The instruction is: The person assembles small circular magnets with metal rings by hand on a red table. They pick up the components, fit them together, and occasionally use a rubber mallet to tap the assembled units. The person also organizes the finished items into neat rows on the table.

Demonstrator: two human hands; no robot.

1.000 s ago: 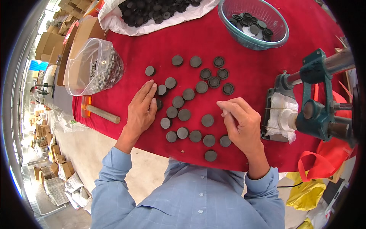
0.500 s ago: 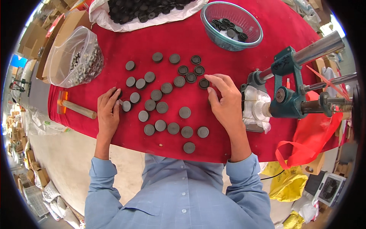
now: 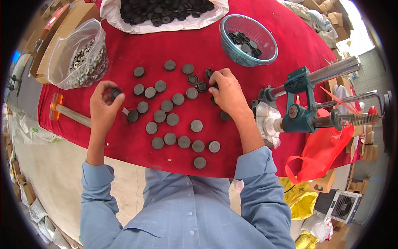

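Observation:
My left hand is raised at the left of the red-covered table, a round black disc pinched between thumb and fingers. My right hand reaches in among several hollow-side-up discs; a dark edge shows between its thumb and fingertips, so it grips one of them, mostly hidden. Under its wrist another disc peeks out. Between the hands, several flat-side-up grey-black discs lie scattered. One darker disc lies close to my left hand, beside a small pale piece.
A wooden-handled mallet and a clear tub of small metal parts are at left. Far back lie a white sack of black discs and a teal bowl. A green hand press stands right, near a red bag.
My left hand has lifted a disc off the table and drawn left with it. My right hand has closed in on the hollow-side-up discs. The whole view has shifted slightly.

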